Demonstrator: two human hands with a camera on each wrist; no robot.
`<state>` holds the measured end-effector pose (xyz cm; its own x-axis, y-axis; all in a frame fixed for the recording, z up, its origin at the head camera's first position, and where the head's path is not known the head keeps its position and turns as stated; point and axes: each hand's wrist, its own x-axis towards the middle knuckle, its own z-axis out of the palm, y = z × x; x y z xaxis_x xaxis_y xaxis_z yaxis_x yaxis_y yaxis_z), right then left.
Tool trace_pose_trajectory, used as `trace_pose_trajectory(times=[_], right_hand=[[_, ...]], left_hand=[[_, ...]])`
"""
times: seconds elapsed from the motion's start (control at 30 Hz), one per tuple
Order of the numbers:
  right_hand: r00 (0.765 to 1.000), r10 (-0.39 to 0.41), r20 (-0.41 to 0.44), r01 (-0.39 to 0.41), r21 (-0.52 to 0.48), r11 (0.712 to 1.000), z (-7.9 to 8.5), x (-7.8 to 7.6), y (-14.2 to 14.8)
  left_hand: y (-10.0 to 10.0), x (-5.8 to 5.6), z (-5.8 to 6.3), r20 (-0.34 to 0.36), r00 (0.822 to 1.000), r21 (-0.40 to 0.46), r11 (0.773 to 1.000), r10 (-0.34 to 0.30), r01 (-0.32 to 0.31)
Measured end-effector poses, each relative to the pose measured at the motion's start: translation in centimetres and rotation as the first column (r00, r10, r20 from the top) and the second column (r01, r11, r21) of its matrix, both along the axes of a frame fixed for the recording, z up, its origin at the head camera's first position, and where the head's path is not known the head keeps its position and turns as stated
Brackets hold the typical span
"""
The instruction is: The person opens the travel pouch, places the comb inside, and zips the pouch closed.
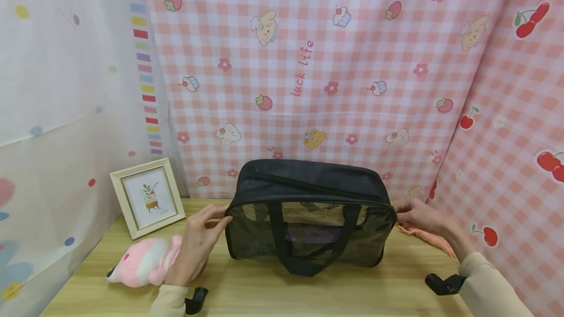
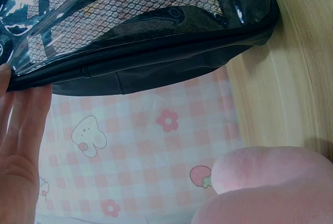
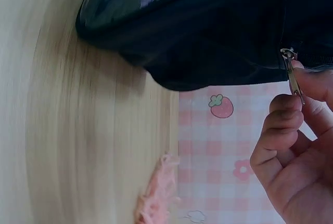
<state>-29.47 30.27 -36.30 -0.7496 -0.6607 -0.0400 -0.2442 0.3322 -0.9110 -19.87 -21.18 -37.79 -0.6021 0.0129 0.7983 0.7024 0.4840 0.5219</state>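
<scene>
A black bag (image 1: 308, 184) with a see-through front panel and two dark carry straps stands upright on the table. My left hand (image 1: 198, 241) pinches its upper left corner. In the left wrist view the thumb is on the clear front and the fingers lie behind the piped edge (image 2: 104, 67). At the bag's right end my right hand (image 1: 420, 216) pinches a metal zipper pull (image 3: 293, 78) between thumb and fingers. Mesh and something purplish (image 1: 313, 234) show dimly through the panel; the rest of the contents is hard to make out.
Left of the bag lies a pink and white plush toy (image 1: 143, 263), partly behind my left forearm. A framed picture (image 1: 147, 198) leans at the back left. Pink fringed cloth (image 1: 429, 239) lies behind the bag's right end. Patterned cloths hang around the table (image 1: 352, 292).
</scene>
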Motion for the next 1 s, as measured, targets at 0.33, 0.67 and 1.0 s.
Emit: trace_pose_trajectory(times=[0.33, 0.67, 1.0], right_hand=[[0.996, -0.084, 0.043, 0.093, -0.279, 0.956, -3.4, 0.5, -1.0], [0.981, -0.193, 0.032, 0.183, -0.490, 0.852, -6.6, 2.1, -2.8], [0.955, -0.272, 0.114, 0.289, -0.544, 0.788, -7.2, 3.9, -2.6]], left_hand=[[-0.5, 0.3, 0.1, -0.024, 0.999, 0.004, 1.000, 0.027, -0.027], [-1.7, -1.3, -2.1, -0.026, 0.999, 0.008, 0.999, 0.035, -0.035], [-1.3, -1.7, -2.4, -0.061, 0.998, -0.005, 1.000, -0.008, 0.008]])
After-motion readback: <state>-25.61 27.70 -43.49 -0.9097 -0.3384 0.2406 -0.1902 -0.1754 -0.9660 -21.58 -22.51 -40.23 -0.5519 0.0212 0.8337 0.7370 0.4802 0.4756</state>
